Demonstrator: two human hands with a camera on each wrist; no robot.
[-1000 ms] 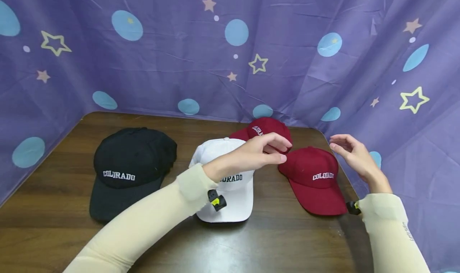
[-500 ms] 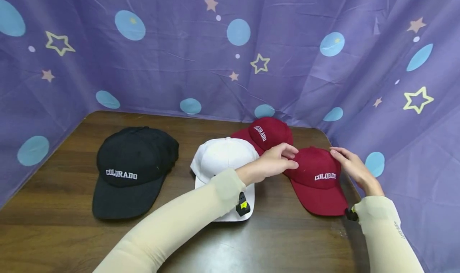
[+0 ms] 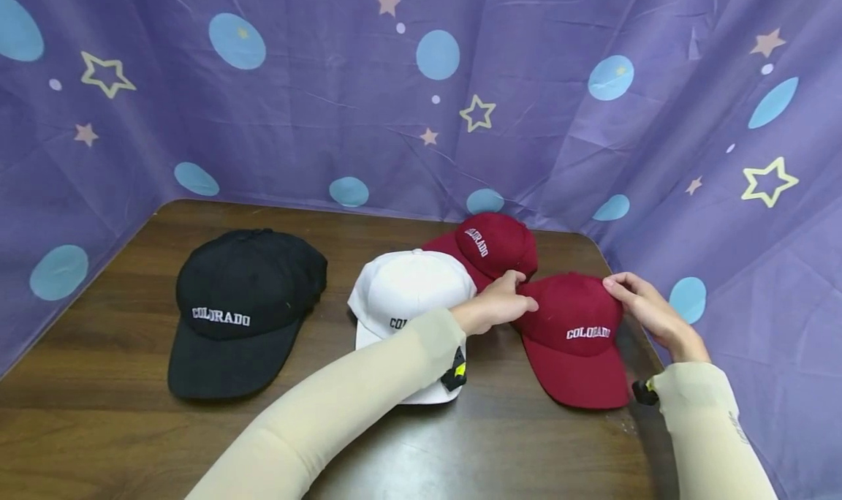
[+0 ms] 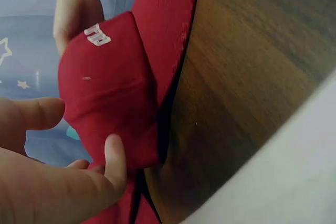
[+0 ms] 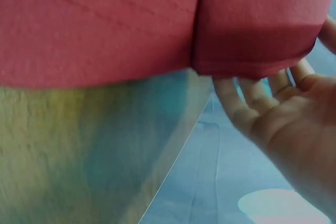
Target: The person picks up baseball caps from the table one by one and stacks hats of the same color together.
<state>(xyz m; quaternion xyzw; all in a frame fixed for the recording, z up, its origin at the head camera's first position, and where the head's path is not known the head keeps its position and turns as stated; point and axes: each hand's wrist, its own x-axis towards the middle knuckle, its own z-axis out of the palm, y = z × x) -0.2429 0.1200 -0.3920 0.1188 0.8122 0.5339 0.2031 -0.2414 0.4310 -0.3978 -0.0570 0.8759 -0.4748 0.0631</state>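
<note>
both hands [image 3: 503,304] [image 3: 641,306] now grip the near red cap [image 3: 579,324], seemingly lifting it.

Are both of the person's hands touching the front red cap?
Touching. The head view shows the left hand and right hand on either side of the front red cap; the left wrist view shows the left fingers gripping it.

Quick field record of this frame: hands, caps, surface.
left hand: grips left side of front red cap's crown
right hand: grips right side of the same crown
front red cap: on table, brim toward camera, COLORADO lettering
rear red cap: behind it, turned sideways
white cap: centre, partly hidden by left sleeve
black cap: left, apart from the others
table: dark wood
backdrop: purple cloth, stars and dots
</note>
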